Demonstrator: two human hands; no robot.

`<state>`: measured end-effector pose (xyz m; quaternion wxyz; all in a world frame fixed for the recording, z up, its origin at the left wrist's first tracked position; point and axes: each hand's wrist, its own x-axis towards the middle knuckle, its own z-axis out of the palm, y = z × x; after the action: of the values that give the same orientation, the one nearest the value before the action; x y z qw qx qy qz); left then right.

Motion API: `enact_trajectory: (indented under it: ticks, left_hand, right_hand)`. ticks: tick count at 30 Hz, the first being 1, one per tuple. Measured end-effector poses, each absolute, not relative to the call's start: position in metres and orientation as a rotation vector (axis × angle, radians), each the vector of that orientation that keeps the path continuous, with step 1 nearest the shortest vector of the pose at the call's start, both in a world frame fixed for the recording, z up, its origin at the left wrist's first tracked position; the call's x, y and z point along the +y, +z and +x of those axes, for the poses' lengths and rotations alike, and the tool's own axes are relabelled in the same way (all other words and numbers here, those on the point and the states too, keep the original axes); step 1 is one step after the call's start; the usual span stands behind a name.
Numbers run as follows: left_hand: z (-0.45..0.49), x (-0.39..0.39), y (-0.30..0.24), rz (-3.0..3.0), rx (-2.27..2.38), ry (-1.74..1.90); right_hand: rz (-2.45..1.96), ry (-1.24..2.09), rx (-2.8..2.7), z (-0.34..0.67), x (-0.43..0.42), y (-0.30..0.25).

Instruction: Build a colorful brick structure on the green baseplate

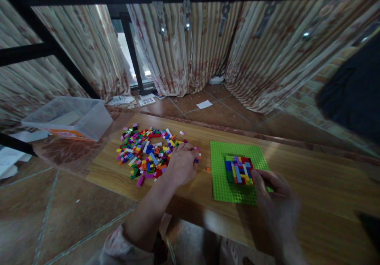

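Observation:
My left hand [183, 163] is at the right edge of a heap of loose toy bricks [152, 158]. Its fingers are curled down among the bricks, and the tips are hidden, so what they hold cannot be seen. A green studded baseplate [219, 189] lies on the wooden table to the right. Over its middle is a flat, many-coloured toy brick build [239, 170], with red, blue, yellow and light blue pieces. Thumb and fingers of my right hand [276, 193] are closed at the right edge of this build.
A single orange brick [208, 169] lies between heap and baseplate on the wooden table [320, 185]. A clear plastic bin [95, 118] with an orange label stands beyond the table's left end. Striped curtains [190, 51] hang behind, and papers [204, 104] lie on the tiled floor.

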<state>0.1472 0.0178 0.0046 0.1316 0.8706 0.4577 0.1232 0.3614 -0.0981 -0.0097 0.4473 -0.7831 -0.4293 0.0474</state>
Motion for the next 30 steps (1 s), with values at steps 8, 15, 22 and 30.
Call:
enact_trajectory:
  ticks: [8, 15, 22, 30]
  left_hand:
    - [0.155, 0.018, 0.002, 2.516, 1.409, 0.425]
    - [0.167, 0.016, -0.002, 2.551, 1.471, 0.407]
    - [0.171, 0.014, -0.002, 2.560, 1.478, 0.411]
    - [0.171, 0.013, 0.000, 2.536, 1.340, 0.422]
  right_hand:
    - [-1.880, 0.091, -1.126, 0.361, -0.099, -0.012]
    - [-1.878, 0.070, -1.169, 0.361, -0.098, -0.013]
    - [-1.844, 0.051, -1.175, 0.357, -0.098, -0.010]
    - [-1.824, 0.004, -1.217, 0.357, -0.098, -0.011]
